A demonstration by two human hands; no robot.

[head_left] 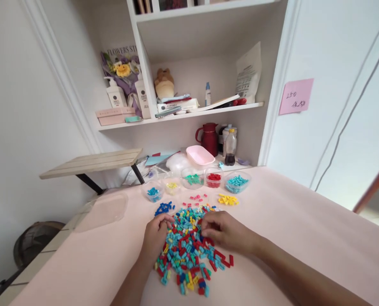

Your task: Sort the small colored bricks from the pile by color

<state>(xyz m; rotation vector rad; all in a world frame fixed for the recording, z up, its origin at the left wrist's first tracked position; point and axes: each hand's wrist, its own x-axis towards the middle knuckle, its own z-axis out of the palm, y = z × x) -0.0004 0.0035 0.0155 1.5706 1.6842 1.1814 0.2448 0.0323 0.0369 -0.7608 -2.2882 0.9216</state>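
Observation:
A heap of small mixed building bricks [186, 244] lies on the pink tabletop in front of me, mostly turquoise and red with some yellow, blue and green. At its left edge, my left hand [157, 233] rests with fingers curled together, close to a little pile of dark blue bricks [164, 208]. Over the right side of the heap, my right hand [223, 229] has its fingertips drawn into a pinch. Whatever either hand's fingers hold is hidden or too small to make out. Pink bricks [198, 198] and yellow bricks [228, 199] sit in separate groups beyond the heap.
Clear tubs of sorted bricks stand in a row behind: blue [153, 192], pale yellow [172, 186], green [193, 178], red [214, 178] and turquoise [237, 183]. A clear lid [108, 208] lies left. Farther back are a pink basin [200, 155], a red jug [209, 139] and a bottle [230, 147].

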